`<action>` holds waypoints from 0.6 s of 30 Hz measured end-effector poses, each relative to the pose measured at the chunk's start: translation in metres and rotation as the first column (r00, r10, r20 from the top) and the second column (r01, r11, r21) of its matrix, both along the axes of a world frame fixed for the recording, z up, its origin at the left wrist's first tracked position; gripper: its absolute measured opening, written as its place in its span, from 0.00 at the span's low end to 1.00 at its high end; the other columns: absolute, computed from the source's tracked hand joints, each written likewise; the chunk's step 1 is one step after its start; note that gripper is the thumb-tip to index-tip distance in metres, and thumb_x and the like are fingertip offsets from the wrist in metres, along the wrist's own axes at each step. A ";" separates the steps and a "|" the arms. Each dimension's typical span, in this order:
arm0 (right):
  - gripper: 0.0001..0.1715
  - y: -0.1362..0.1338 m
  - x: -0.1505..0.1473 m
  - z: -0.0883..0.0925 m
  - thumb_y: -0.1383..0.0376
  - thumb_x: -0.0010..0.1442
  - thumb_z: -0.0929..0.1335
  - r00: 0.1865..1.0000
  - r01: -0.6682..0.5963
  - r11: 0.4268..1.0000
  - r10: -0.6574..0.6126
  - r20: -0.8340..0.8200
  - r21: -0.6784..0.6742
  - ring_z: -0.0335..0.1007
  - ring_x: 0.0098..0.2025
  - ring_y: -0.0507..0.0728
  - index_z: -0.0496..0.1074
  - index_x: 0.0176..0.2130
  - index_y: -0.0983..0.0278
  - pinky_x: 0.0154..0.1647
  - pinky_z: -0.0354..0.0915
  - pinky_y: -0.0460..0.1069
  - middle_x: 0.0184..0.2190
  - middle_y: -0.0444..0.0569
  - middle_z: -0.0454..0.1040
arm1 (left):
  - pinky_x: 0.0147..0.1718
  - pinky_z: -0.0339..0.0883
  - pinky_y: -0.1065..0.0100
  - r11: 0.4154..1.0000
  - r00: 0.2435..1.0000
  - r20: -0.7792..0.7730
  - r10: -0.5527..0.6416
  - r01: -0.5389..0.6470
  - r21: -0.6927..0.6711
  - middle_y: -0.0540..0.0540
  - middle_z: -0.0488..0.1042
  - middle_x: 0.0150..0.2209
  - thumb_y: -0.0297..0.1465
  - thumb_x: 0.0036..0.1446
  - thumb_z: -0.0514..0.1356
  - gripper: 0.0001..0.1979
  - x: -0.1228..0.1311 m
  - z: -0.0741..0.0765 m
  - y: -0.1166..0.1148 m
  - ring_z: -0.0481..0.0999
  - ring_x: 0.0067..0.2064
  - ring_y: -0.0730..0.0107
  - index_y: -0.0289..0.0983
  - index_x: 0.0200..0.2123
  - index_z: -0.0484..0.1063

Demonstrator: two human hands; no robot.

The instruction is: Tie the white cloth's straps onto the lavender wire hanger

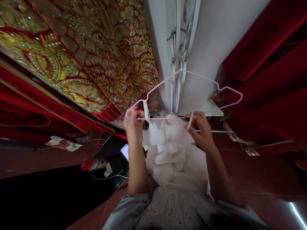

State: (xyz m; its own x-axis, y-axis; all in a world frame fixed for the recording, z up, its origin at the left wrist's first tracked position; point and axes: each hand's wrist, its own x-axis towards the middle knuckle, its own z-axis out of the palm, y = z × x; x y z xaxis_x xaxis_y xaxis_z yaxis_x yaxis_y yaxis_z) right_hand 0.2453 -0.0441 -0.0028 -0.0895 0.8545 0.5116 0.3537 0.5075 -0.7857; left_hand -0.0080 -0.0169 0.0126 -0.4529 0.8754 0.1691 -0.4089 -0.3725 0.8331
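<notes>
Where the head view looks down past both forearms, a pale pink hanger [181,69] spans the gap between the hands, its shoulders and metal hook [188,39] lying beyond them. The left hand [134,123] grasps the hanger's left end; the right hand [201,127] pinches a white strap [191,120] at the lower bar. A second strap [145,109] loops over the hanger's left shoulder, beside the left fingertips. The white garment [165,156] lies below and between the hands, extending toward the body. By appearance, the hanger is light, stiff and smooth, best held at its ends or lower bar; the fabric is soft and limp, best taken by its straps, which may slip on the coating. Gold-embroidered cloth [115,57] stands beyond the left hand.
</notes>
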 end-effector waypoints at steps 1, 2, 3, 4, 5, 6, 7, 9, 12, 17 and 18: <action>0.15 -0.001 -0.002 -0.001 0.59 0.65 0.72 1.000 0.000 1.000 0.000 0.001 -0.003 0.64 0.32 0.49 0.79 0.52 0.53 0.31 0.69 0.48 0.47 0.48 0.72 | 0.31 0.74 0.72 1.000 0.999 0.024 -0.024 0.024 -0.014 0.50 0.78 0.28 0.48 0.55 0.74 0.21 0.007 -0.005 -0.005 0.79 0.28 0.72 0.39 0.36 0.75; 0.16 -0.001 -0.003 -0.002 0.59 0.65 0.72 1.000 0.000 1.000 0.000 0.003 -0.005 0.65 0.33 0.50 0.79 0.53 0.53 0.31 0.70 0.48 0.47 0.48 0.72 | 0.32 0.75 0.71 0.999 0.999 0.026 -0.045 0.046 -0.017 0.49 0.79 0.28 0.50 0.56 0.73 0.22 0.014 -0.008 -0.010 0.80 0.29 0.71 0.39 0.36 0.74; 0.17 -0.002 -0.003 -0.003 0.59 0.65 0.73 1.000 0.004 1.000 -0.004 0.004 -0.004 0.66 0.34 0.50 0.78 0.54 0.53 0.33 0.70 0.48 0.48 0.48 0.72 | 0.34 0.76 0.70 0.998 0.998 0.015 -0.060 0.060 -0.009 0.49 0.79 0.28 0.51 0.57 0.72 0.22 0.019 -0.010 -0.014 0.80 0.29 0.70 0.39 0.35 0.74; 0.18 -0.001 -0.002 -0.005 0.59 0.64 0.73 1.000 0.018 1.000 -0.018 -0.003 0.007 0.69 0.37 0.51 0.78 0.54 0.52 0.35 0.72 0.49 0.49 0.49 0.73 | 0.35 0.77 0.69 0.998 0.998 0.002 -0.068 0.068 0.006 0.49 0.79 0.27 0.52 0.58 0.71 0.23 0.024 -0.010 -0.017 0.81 0.29 0.69 0.39 0.34 0.73; 0.19 0.000 0.001 -0.007 0.59 0.63 0.74 0.998 0.053 0.998 -0.052 -0.034 0.035 0.71 0.40 0.53 0.78 0.54 0.52 0.38 0.73 0.50 0.50 0.49 0.73 | 0.36 0.77 0.68 0.997 0.997 -0.009 -0.071 0.071 0.023 0.49 0.79 0.27 0.52 0.59 0.71 0.23 0.026 -0.008 -0.019 0.81 0.29 0.69 0.39 0.34 0.72; 0.20 0.002 0.006 -0.009 0.59 0.62 0.75 0.988 0.122 0.989 -0.114 -0.100 0.077 0.73 0.43 0.54 0.78 0.54 0.51 0.41 0.74 0.51 0.50 0.49 0.74 | 0.36 0.78 0.68 0.997 0.997 -0.018 -0.071 0.071 0.036 0.50 0.79 0.26 0.52 0.59 0.70 0.22 0.027 -0.007 -0.020 0.80 0.29 0.68 0.39 0.34 0.72; 0.21 0.006 0.013 -0.011 0.59 0.61 0.76 0.962 0.220 0.968 -0.195 -0.191 0.121 0.74 0.45 0.56 0.78 0.54 0.52 0.44 0.74 0.53 0.49 0.49 0.75 | 0.37 0.78 0.67 0.996 0.997 -0.026 -0.071 0.072 0.045 0.50 0.78 0.26 0.52 0.60 0.70 0.22 0.026 -0.005 -0.020 0.80 0.29 0.68 0.39 0.34 0.72; 0.20 0.016 0.033 -0.011 0.59 0.60 0.77 0.841 0.454 0.874 -0.355 -0.408 0.176 0.76 0.42 0.57 0.79 0.52 0.54 0.46 0.74 0.56 0.46 0.49 0.75 | 0.37 0.79 0.66 0.996 0.997 -0.043 -0.064 0.067 0.052 0.50 0.78 0.25 0.51 0.61 0.70 0.22 0.022 -0.002 -0.019 0.79 0.28 0.69 0.39 0.35 0.72; 0.20 0.032 0.067 0.001 0.60 0.59 0.77 0.747 0.582 0.793 -0.432 -0.505 0.181 0.77 0.41 0.56 0.80 0.51 0.58 0.51 0.74 0.58 0.46 0.52 0.77 | 0.37 0.79 0.66 0.996 0.997 -0.054 -0.052 0.056 0.065 0.51 0.77 0.24 0.49 0.63 0.69 0.20 0.016 -0.003 -0.017 0.79 0.27 0.68 0.40 0.36 0.71; 0.19 0.038 0.081 0.053 0.61 0.60 0.77 0.906 0.421 0.875 -0.391 -0.163 0.238 0.76 0.51 0.60 0.79 0.51 0.57 0.56 0.72 0.60 0.49 0.53 0.76 | 0.34 0.77 0.68 0.998 0.998 -0.038 -0.051 0.053 0.038 0.51 0.76 0.24 0.47 0.64 0.68 0.16 0.017 -0.005 -0.017 0.81 0.29 0.67 0.41 0.37 0.71; 0.17 0.037 0.077 0.064 0.62 0.61 0.76 0.930 0.365 0.901 -0.367 -0.039 0.233 0.76 0.50 0.60 0.79 0.50 0.56 0.54 0.72 0.60 0.47 0.53 0.76 | 0.33 0.77 0.68 0.999 0.998 -0.038 -0.041 0.042 0.033 0.51 0.75 0.24 0.47 0.64 0.68 0.16 0.017 -0.005 -0.017 0.81 0.29 0.67 0.41 0.37 0.71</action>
